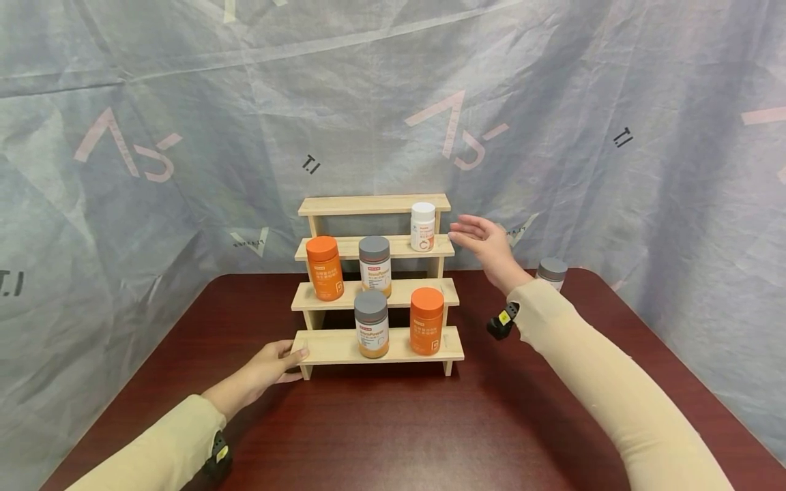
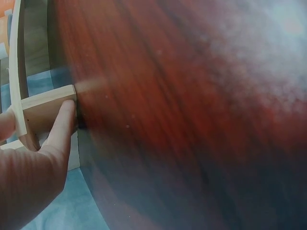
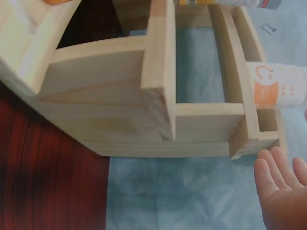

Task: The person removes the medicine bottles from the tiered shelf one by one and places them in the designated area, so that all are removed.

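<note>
A four-tier wooden display rack stands on the table. My left hand grips the left end of its lowest tier, the thumb on the board. In the left wrist view one finger lies along the rack's leg. A white bottle with a white cap stands at the right end of the third tier up. Just right of that bottle is my right hand, fingers extended and holding nothing. In the right wrist view, the hand is beside the rack's upper end, near the white bottle.
An orange jar and a grey-lidded jar share the second tier. The lowest tier bears another grey-lidded jar and another orange jar. Behind my right forearm stands one more grey-lidded jar. A grey cloth backdrop surrounds the dark red table.
</note>
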Demonstrator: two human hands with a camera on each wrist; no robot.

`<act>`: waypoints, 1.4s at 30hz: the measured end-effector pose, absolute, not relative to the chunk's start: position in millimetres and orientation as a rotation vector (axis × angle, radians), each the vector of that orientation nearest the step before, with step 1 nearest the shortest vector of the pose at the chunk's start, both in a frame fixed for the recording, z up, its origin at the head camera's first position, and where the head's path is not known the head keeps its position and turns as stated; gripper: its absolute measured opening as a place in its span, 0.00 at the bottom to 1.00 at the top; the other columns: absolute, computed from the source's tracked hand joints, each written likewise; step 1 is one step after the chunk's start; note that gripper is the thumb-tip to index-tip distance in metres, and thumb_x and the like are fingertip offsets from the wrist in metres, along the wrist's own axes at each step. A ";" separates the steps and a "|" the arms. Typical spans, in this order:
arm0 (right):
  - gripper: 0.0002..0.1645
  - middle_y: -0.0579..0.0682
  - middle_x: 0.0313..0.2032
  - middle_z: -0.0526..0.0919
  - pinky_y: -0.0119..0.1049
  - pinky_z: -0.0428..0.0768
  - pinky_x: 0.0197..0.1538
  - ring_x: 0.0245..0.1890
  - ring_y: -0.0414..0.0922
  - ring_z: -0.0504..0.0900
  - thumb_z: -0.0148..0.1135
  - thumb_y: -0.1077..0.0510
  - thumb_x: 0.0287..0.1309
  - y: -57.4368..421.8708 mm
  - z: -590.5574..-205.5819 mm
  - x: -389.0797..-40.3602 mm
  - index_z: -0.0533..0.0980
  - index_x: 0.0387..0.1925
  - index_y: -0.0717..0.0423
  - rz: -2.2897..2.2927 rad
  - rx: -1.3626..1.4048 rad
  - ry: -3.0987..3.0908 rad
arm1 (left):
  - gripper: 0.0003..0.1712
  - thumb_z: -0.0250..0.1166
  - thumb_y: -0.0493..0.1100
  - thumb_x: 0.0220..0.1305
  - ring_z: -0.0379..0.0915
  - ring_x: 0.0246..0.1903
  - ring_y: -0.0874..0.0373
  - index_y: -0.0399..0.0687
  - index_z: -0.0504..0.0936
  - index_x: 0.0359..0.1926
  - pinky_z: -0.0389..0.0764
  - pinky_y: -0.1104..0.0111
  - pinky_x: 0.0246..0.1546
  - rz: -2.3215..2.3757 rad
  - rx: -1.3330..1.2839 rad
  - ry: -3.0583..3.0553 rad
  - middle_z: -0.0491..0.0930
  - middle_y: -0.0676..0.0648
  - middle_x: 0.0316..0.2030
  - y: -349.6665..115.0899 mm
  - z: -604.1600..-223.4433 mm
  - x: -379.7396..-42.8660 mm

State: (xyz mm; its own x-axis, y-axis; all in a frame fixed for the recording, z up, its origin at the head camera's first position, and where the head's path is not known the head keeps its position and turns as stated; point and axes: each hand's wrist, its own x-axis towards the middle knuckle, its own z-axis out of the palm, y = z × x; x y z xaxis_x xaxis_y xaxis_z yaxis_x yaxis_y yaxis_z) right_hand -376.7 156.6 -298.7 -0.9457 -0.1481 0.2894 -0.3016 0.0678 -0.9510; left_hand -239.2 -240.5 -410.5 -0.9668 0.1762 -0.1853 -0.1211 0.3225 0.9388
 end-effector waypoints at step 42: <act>0.39 0.60 0.62 0.74 0.49 0.77 0.62 0.61 0.55 0.73 0.66 0.59 0.60 112.1 -291.8 -391.4 0.61 0.70 0.56 1.849 0.530 -2.402 | 0.31 0.53 0.40 0.74 0.75 0.54 0.42 0.18 0.56 0.65 0.83 0.54 0.53 1.706 0.017 2.325 0.70 0.25 0.56 -240.2 -408.4 -238.3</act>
